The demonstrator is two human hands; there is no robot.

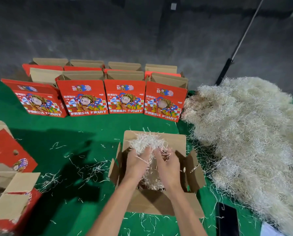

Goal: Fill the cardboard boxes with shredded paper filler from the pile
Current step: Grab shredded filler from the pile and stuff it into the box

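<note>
Head view is showing both hands working over an open cardboard box (156, 204) at lower centre of the frame. Left hand (136, 162) and right hand (166, 165) are each curling fingers around one shared clump of shredded paper (148, 143), so each grip is closing loosely on filler rather than pinching it tight. The clump is sitting above the box mouth, with strands trailing down into the cavity, which suggests the hands are lowering and spreading it so it settles evenly. The box flaps are standing folded outward, apparently to keep the opening free.

The pile (248, 133) is occupying the right side of the frame, just beside the box, keeping the reach short. A row of red printed boxes (125, 97) is standing upright across the upper centre with their tops open, probably awaiting filling. More boxes (9, 193) are lying at lower left.

The green counter (84, 126) is carrying scattered loose strands. A grey wall (125, 31) is closing the background.
</note>
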